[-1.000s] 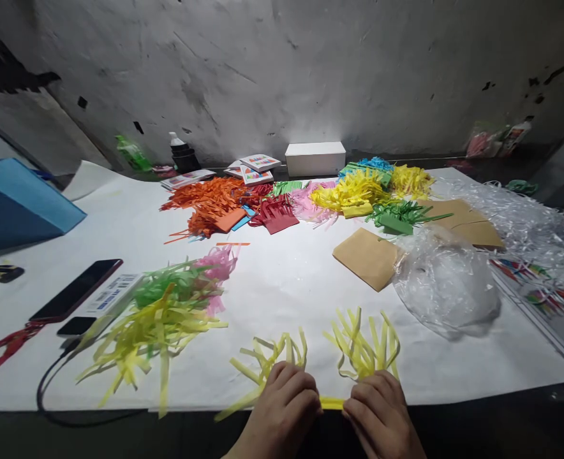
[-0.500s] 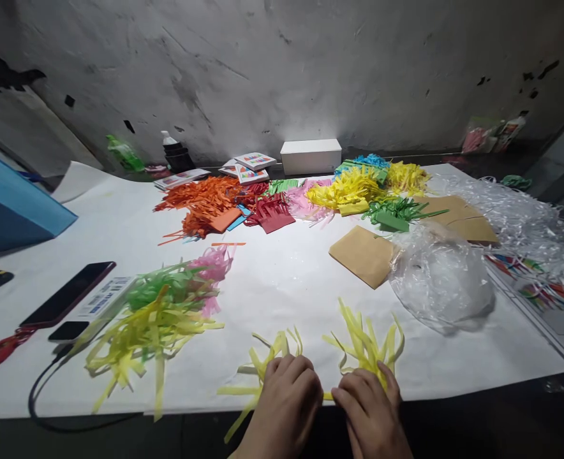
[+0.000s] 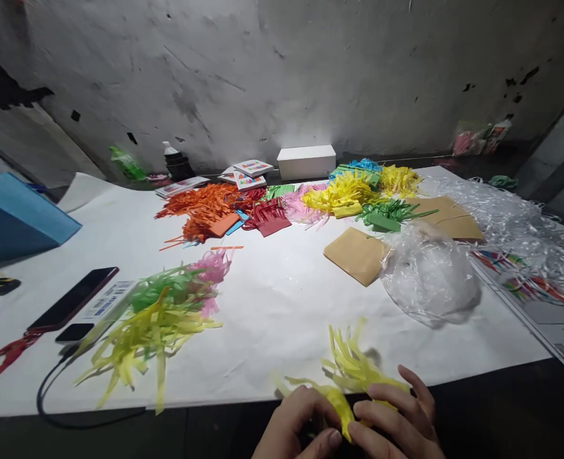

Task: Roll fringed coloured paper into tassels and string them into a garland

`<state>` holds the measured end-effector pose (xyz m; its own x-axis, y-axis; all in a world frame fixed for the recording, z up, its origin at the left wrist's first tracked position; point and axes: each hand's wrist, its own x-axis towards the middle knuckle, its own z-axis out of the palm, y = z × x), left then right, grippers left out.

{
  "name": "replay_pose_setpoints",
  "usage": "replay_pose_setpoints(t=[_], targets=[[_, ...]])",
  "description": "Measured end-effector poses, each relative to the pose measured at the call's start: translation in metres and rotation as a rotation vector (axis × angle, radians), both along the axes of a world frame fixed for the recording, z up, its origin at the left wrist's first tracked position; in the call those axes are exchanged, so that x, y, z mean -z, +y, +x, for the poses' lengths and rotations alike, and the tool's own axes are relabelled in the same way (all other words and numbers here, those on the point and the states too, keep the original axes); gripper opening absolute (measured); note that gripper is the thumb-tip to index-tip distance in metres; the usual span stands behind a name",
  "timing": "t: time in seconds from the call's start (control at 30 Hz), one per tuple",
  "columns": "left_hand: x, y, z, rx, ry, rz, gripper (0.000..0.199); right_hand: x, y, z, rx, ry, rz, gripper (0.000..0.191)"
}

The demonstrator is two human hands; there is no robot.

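Gripped yellow fringed tissue [image 3: 348, 366] at the bottom of the frame, right of centre, with the curled fingers of the left hand [image 3: 295, 417]. Touched its gathered end with the loosely spread fingers of the right hand [image 3: 409, 422] (could not tell whether closed on it). Saw strips fanned upward over the white sheet [image 3: 272, 306], with a green, pink and yellow heap [image 3: 160, 325] at lower left.
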<state>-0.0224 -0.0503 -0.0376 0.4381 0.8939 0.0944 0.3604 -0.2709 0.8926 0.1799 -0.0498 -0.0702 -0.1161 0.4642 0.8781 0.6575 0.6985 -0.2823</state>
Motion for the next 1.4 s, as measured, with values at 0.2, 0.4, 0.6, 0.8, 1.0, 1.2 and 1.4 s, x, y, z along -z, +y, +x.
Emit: replay_pose_setpoints(t=[0.2,0.4,0.6,0.8,1.0,1.2,1.4], targets=[[-0.011,0.005,0.015,0.07,-0.129,-0.23,0.028,-0.017,-0.002,0.022,-0.059,-0.115,-0.026,0.02],[0.0,0.007,0.03,0.101,-0.469,-0.876,0.042,-0.021,-0.006,0.024,-0.129,-0.062,-0.11,0.017],[0.016,0.006,0.035,0.088,-0.675,-0.984,0.04,-0.025,-0.007,0.027,-0.118,-0.026,-0.077,0.021],[0.011,0.006,0.033,0.081,-0.662,-1.015,0.044,-0.032,-0.003,0.031,-0.092,-0.043,-0.046,0.024],[0.006,0.004,0.038,0.125,-0.824,-1.114,0.038,-0.032,-0.002,0.025,-0.072,-0.002,-0.019,0.028],[0.035,0.003,0.04,0.169,-0.914,-1.102,0.035,-0.032,-0.003,0.03,-0.018,-0.154,0.046,0.026],[0.05,0.0,0.04,0.184,-0.981,-0.985,0.041,-0.014,-0.008,0.026,-0.023,-0.181,0.088,0.021]])
